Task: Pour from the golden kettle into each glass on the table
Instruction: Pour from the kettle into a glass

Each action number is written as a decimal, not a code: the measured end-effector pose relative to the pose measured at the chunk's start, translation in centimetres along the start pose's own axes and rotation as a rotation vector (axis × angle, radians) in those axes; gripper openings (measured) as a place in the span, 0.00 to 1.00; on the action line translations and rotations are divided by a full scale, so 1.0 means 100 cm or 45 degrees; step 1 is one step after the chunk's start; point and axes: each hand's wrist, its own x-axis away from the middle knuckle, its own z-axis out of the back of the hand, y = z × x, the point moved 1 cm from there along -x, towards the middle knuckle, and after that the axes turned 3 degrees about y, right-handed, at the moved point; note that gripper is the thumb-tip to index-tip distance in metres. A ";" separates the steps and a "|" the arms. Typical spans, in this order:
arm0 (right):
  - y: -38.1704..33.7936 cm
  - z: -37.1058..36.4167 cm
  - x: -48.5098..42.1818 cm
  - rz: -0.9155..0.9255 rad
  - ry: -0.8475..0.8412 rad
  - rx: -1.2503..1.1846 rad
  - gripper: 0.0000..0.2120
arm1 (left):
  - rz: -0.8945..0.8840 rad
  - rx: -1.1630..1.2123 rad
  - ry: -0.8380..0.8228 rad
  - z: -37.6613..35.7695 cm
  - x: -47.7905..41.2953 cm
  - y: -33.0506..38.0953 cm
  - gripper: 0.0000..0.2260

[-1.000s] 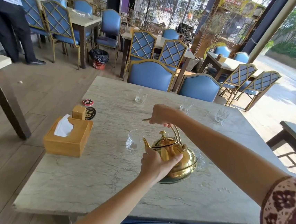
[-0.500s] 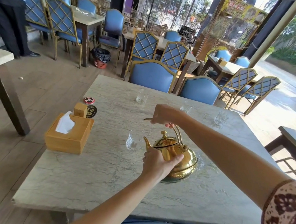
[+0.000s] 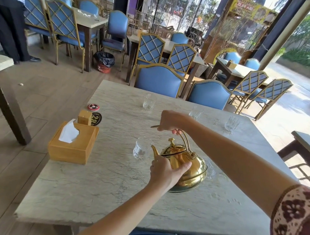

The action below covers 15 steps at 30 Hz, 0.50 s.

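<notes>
The golden kettle (image 3: 189, 166) is tilted left over the marble table (image 3: 105, 188), its spout close to the rim of a clear glass (image 3: 141, 151). My right hand (image 3: 170, 121) grips the kettle's arched handle from above. My left hand (image 3: 164, 172) presses against the kettle's near side. Three more glasses stand farther back: one at the far left (image 3: 149, 102), one partly hidden behind my right wrist (image 3: 196, 112), one at the far right (image 3: 232, 123). Another glass (image 3: 210, 170) peeks out behind the kettle's right side. No stream of liquid is visible.
A wooden tissue box (image 3: 72, 145) sits at the table's left edge, with a small wooden block (image 3: 84, 117) and round coasters (image 3: 93, 107) behind it. Two blue chairs (image 3: 158, 81) face the far edge. A person (image 3: 7, 14) stands at far left.
The kettle and both hands hold nearly the same pose. The camera view has shifted slightly.
</notes>
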 end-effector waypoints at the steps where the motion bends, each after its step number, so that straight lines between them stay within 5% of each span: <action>1: 0.000 0.000 0.000 -0.002 0.000 0.005 0.15 | 0.000 -0.002 0.001 0.001 0.000 0.000 0.52; 9: -0.002 -0.001 0.000 -0.025 -0.013 -0.016 0.17 | 0.039 0.006 -0.044 0.005 0.002 -0.001 0.56; 15: -0.004 0.000 0.002 -0.039 -0.029 -0.036 0.18 | 0.046 -0.048 -0.082 0.008 -0.001 -0.006 0.45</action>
